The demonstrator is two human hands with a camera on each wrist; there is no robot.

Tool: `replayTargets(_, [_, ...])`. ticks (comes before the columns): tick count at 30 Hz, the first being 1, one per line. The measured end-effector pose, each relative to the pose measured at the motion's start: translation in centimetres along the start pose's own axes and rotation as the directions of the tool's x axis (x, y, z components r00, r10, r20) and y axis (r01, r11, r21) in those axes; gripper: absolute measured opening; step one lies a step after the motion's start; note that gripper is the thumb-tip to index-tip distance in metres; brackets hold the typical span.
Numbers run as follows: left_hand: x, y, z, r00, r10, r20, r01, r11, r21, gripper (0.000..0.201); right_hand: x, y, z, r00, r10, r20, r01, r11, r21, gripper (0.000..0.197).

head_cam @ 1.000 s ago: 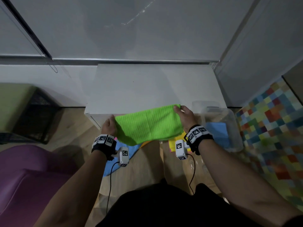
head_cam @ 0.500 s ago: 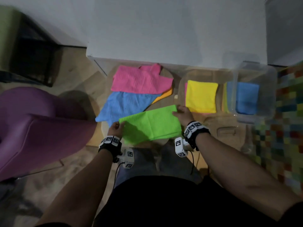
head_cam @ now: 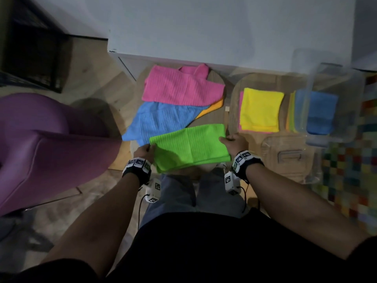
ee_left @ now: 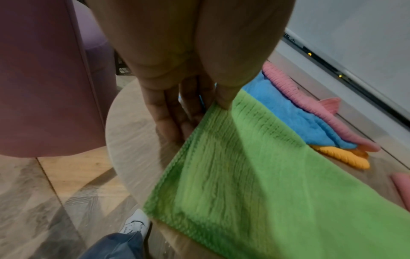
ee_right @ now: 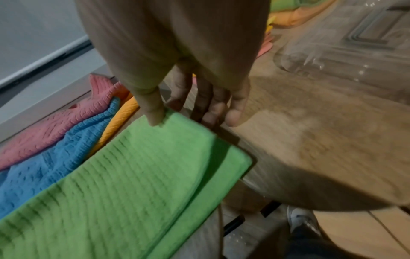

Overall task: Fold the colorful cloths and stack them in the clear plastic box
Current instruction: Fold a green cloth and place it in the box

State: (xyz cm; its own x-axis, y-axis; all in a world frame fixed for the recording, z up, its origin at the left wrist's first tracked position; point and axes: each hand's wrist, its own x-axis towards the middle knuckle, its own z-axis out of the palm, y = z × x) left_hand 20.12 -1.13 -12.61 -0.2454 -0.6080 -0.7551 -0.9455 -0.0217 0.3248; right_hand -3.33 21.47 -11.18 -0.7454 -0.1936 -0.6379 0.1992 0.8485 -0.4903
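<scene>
A bright green cloth (head_cam: 190, 145), folded double, is stretched between my hands over the near edge of a low wooden table (head_cam: 216, 117). My left hand (head_cam: 145, 152) pinches its left far corner, thumb on top (ee_left: 223, 101). My right hand (head_cam: 232, 139) pinches the right far corner, thumb on top (ee_right: 155, 113). Behind it lie an unfolded blue cloth (head_cam: 163, 119), a pink cloth (head_cam: 179, 86) and an orange one (head_cam: 212, 108) underneath. A folded yellow cloth (head_cam: 260, 109) sits on a pink one to the right. The clear plastic box (head_cam: 334, 103) at far right holds a folded blue cloth (head_cam: 320, 111).
A clear lid (head_cam: 289, 158) lies on the right table near my right wrist. A purple seat (head_cam: 47, 148) stands close on the left, a white cabinet (head_cam: 204, 33) behind the tables, a checkered mat (head_cam: 355, 172) at the right. My knees (head_cam: 193, 193) are under the green cloth.
My head has tipped down from the cabinet to the tables. The green cloth has come down from in front of me to the table's near edge, still held by both hands.
</scene>
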Motion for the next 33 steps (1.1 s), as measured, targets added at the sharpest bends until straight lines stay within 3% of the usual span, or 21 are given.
replayTargets(5, [-0.4,-0.4,0.5,0.999,0.008,0.033,-0.013,0.992,0.128,0.057,0.0,0.5,-0.5,0.996,0.051,0.069,-0.036,0.978,-0.204,0.046])
replayTargets(8, [-0.8,-1.0,0.9,0.998,0.016,0.054,-0.028,0.971,0.237,0.064,-0.3,0.9,-0.7,0.982,0.102,0.161,-0.033,0.922,-0.386,0.045])
replayTargets(14, [-0.7,-0.7,0.9,0.980,-0.028,0.197,0.013,0.997,0.077,0.045,-0.7,1.9,-0.7,0.982,0.083,0.169,-0.038,0.966,-0.257,0.026])
replayTargets(17, [-0.8,-1.0,1.3,0.971,-0.047,0.235,0.006,0.985,0.172,0.043,-0.7,2.8,-0.9,0.966,0.119,0.228,-0.068,0.973,-0.222,0.026])
replayTargets(23, [-1.3,-1.3,2.0,0.986,-0.057,0.154,0.015,0.964,0.265,0.054,-0.9,3.5,-1.4,0.962,0.098,0.255,-0.025,0.961,-0.276,0.021])
replayTargets(26, [-1.4,-0.9,1.9,0.992,-0.072,0.107,0.053,0.984,0.172,0.053,-0.8,3.5,-1.0,0.966,0.058,0.253,0.022,0.954,-0.300,0.023])
replayTargets(30, [-1.4,-0.3,1.0,0.998,-0.060,0.014,0.060,0.998,0.021,0.048,-1.0,2.8,-0.9,0.968,0.003,0.252,0.093,0.926,-0.366,0.046])
replayTargets(33, [-1.2,0.1,0.6,0.997,-0.009,-0.081,0.009,1.000,0.000,0.034,-0.8,2.3,-0.6,0.971,-0.008,0.240,0.109,0.906,-0.410,0.037])
